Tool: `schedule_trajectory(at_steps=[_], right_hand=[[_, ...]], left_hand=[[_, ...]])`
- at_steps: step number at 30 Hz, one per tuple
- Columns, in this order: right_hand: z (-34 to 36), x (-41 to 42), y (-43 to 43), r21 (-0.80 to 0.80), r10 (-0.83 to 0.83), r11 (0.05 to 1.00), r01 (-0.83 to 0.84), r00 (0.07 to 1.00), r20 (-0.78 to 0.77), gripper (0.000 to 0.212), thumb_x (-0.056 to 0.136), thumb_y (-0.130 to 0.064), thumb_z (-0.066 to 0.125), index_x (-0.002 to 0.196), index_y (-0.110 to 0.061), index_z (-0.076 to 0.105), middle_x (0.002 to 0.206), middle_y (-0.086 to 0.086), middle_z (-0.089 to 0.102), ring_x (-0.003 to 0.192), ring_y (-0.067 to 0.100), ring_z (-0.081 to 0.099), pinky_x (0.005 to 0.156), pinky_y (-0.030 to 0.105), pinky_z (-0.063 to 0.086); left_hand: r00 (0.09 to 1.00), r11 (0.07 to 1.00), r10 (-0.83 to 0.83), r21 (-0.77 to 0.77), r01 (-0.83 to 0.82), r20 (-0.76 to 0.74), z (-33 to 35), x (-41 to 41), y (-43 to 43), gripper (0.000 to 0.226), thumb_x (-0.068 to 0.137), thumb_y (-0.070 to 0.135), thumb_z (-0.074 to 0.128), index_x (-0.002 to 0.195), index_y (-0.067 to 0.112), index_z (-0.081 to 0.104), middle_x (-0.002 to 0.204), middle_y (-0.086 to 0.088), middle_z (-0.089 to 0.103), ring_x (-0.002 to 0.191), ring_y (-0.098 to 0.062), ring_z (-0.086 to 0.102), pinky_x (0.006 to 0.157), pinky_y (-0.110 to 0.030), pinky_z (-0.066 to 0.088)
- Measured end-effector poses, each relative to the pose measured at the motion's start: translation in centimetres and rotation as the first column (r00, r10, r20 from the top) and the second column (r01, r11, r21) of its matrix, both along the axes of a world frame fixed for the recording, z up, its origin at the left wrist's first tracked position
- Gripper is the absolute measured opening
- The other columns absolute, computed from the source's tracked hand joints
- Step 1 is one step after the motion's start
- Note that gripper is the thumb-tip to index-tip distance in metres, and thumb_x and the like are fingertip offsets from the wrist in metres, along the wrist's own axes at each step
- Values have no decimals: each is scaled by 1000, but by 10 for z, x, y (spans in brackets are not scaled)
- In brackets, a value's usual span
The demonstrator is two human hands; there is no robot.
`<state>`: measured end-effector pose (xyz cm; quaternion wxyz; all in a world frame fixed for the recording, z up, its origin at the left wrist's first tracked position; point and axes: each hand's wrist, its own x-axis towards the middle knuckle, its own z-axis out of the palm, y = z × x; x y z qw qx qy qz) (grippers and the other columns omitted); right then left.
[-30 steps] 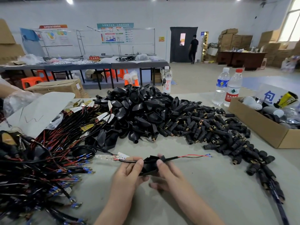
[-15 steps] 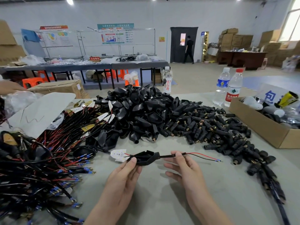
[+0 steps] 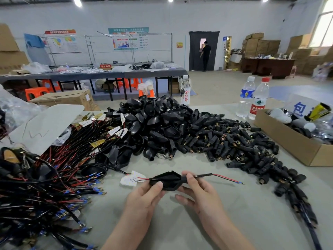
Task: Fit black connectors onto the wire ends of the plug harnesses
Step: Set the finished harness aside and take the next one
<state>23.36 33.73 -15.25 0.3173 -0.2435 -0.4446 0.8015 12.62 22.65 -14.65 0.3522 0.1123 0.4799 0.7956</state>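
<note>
I hold a black shell-shaped housing [image 3: 166, 181] just above the grey table [image 3: 234, 213]. My left hand [image 3: 144, 201] grips its left end with thumb and fingers. My right hand [image 3: 200, 193] pinches its narrow right neck, where a black sheathed cable comes out. Red and black wires [image 3: 227, 179] run on to the right and end in a small blue terminal. A white LED board [image 3: 130, 179] hangs from thin wires at the housing's left end. A heap of small black connectors [image 3: 234, 141] with brass ends lies beyond my right hand.
A big pile of black housings [image 3: 158, 127] fills the table's middle. Finished harnesses with red and black wires [image 3: 45, 177] cover the left. A cardboard box [image 3: 292, 145] stands at the right, two water bottles [image 3: 252, 98] behind it. A person stands at the far door.
Both hands have drawn the housing along the cable and lifted it slightly; my right thumb now pinches the housing's neck. The wire ends point further right and down.
</note>
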Motion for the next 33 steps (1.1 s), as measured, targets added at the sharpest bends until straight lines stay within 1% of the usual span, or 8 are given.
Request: schedule_trajectory(at_steps=[4,9,11,13,15,19,24,33], right_hand=[[1,2,0,40,-10,999,10,1000,-7,23,98,-21,55,106,-3,68,104,14,75,91,24,73,64,29,58],[3,2,1,39,-41,998,40,999,12,22,99,-20,54,105,-3,67,103,14,75,89,25,72,63,30,59],[3,1,1,32,-63,998,63,998,14,21,100,-20,53,103,-5,67,101,13,75,87,23,73,62,29,59],[3,1,3,9,-94,996,94,996,6,21,100,-21,53,102,-5,67,98,13,76,85,23,74,60,29,58],[4,2,6,-16,-118,993,117,993,-14,22,100,-22,53,103,-5,66,95,12,77,83,23,74,60,28,59],[4,6,12,-48,-153,987,152,988,-35,23,101,-23,52,104,-4,64,92,12,77,80,23,75,59,28,59],[3,6,16,-20,-167,986,167,986,-5,23,101,-24,53,104,-5,65,91,9,77,80,22,74,60,30,59],[0,-2,-5,-48,45,998,-47,998,-47,24,92,-18,62,111,-3,63,101,18,75,93,30,74,64,27,58]], left_hand=[[999,999,31,5,-32,37,-1,-1,2,21,90,10,60,83,-2,76,95,-16,76,83,-18,75,70,-21,60],[999,993,35,-118,-32,25,-6,-8,-2,31,98,23,56,101,-7,67,97,-20,75,76,-22,73,63,-28,60],[970,945,55,-302,-127,-237,-11,-8,-5,33,101,31,54,94,4,70,79,-11,76,63,-21,70,63,-34,58],[791,843,-20,-435,-315,-611,-16,-11,-10,33,100,42,51,85,20,71,62,0,66,61,-20,65,68,-37,52],[677,798,-70,-448,-403,-733,-18,-12,-14,36,97,49,50,80,24,70,59,5,57,65,-19,61,70,-40,49],[913,906,105,-340,-251,-394,-10,-19,-15,43,97,45,55,88,7,72,70,-5,68,58,-15,61,55,-31,50],[961,946,228,-195,-257,-159,-7,-26,-13,21,100,17,56,97,-1,68,68,-3,68,56,-13,63,48,-23,52],[870,937,171,-196,-288,-462,-5,-10,-11,17,94,9,64,107,18,61,78,0,76,64,-5,65,58,-22,51]])
